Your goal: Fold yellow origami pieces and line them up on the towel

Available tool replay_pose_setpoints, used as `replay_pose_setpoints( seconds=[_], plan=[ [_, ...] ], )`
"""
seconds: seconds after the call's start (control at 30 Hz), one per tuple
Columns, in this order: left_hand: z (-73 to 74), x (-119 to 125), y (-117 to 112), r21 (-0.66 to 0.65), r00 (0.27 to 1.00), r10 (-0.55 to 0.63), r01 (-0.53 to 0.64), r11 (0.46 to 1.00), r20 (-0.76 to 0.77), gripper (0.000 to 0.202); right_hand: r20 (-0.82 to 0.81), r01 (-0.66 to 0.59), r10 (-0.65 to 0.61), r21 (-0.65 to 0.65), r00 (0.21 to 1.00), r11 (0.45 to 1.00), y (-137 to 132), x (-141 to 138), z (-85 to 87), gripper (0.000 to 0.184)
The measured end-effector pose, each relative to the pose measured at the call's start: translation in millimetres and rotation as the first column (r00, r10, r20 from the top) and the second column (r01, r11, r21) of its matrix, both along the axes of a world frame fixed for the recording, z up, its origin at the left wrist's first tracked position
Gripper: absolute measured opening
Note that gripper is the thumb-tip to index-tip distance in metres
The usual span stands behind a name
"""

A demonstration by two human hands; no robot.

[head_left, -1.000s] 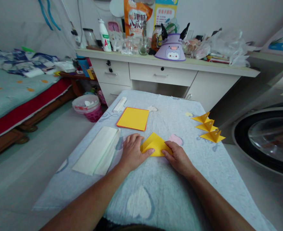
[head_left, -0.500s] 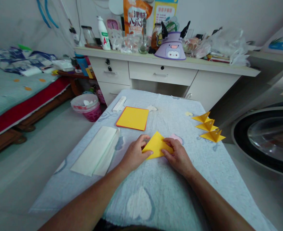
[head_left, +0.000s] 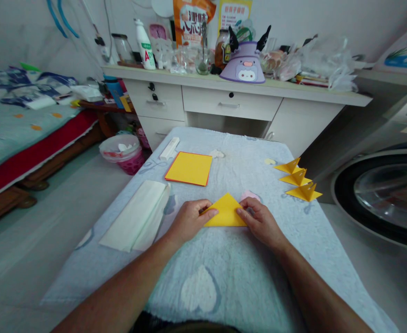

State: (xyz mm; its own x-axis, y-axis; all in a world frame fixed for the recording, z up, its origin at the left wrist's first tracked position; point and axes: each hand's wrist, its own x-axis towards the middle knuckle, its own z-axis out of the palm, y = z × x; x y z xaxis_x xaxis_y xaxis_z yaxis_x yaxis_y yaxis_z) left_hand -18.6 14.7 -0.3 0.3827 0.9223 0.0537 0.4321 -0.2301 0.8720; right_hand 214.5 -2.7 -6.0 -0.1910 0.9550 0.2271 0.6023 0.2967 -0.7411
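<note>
A sheet of yellow paper [head_left: 227, 212], folded into a triangle with its peak pointing away from me, is between my hands just above or on the cloth. My left hand [head_left: 193, 217] pinches its left corner, thumb on top and fingers behind. At the right corner my right hand [head_left: 260, 217] grips in the same way, its thumb on the paper's face. Beyond them lies a stack of square paper [head_left: 189, 168], yellow on top with a red edge showing. Three folded yellow paper pieces [head_left: 303, 191] with upright points stand in a row at the right.
The table wears a pale blue patterned cloth [head_left: 199, 259]. On its left lie a folded whitish sheet [head_left: 136, 216] and a small white oblong object [head_left: 169, 148]. A cluttered white cabinet [head_left: 220, 99] stands behind, a washing machine [head_left: 390, 185] at right, a pink bin [head_left: 129, 157] at left.
The folded yellow paper has turned so its lower edge lies level towards me. My hands have shifted slightly apart to its two side corners. The camera view has moved a little.
</note>
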Motion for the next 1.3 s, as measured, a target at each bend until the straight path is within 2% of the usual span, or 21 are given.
replay_pose_setpoints(
  seconds=[0.07,0.23,0.43,0.53,0.77,0.93,1.3],
  plan=[
    [1.9,-1.5,0.0,0.02,1.0,-0.013,0.013,1.0,-0.009,0.029,-0.033,-0.003,0.003,-0.024,0.999,1.0,0.0,-1.0,0.5,0.018],
    [2.3,-4.9,1.4,0.042,0.998,-0.036,0.038,0.998,-0.05,0.021,-0.063,-0.014,0.009,-0.082,0.998,0.997,-1.5,-1.6,5.5,0.019],
    [2.9,-4.3,1.0,-0.009,0.996,-0.064,0.064,0.998,-0.055,0.029,0.033,-0.037,0.039,-0.036,0.999,0.999,-5.6,-1.8,15.2,0.018],
    [4.7,-2.5,-0.4,-0.011,0.995,-0.074,0.074,0.997,-0.061,0.029,0.038,-0.045,0.047,-0.06,0.998,0.997,-7.8,-3.3,18.2,0.019],
    [3.9,-2.5,0.5,0.033,0.99,-0.107,0.11,0.993,-0.09,0.029,-0.119,-0.058,0.039,-0.161,0.992,0.985,-6.3,-6.3,10.9,0.022],
    [3.1,-4.6,0.9,0.075,0.991,-0.113,0.118,0.99,-0.071,0.029,-0.143,-0.07,0.043,-0.19,0.989,0.979,-7.5,-7.4,12.1,0.021],
    [2.0,-4.0,-0.8,0.062,0.991,-0.114,0.118,0.991,-0.069,0.031,-0.159,-0.07,0.038,-0.206,0.987,0.976,-9.2,-8.2,16.3,0.024]
  ],
)
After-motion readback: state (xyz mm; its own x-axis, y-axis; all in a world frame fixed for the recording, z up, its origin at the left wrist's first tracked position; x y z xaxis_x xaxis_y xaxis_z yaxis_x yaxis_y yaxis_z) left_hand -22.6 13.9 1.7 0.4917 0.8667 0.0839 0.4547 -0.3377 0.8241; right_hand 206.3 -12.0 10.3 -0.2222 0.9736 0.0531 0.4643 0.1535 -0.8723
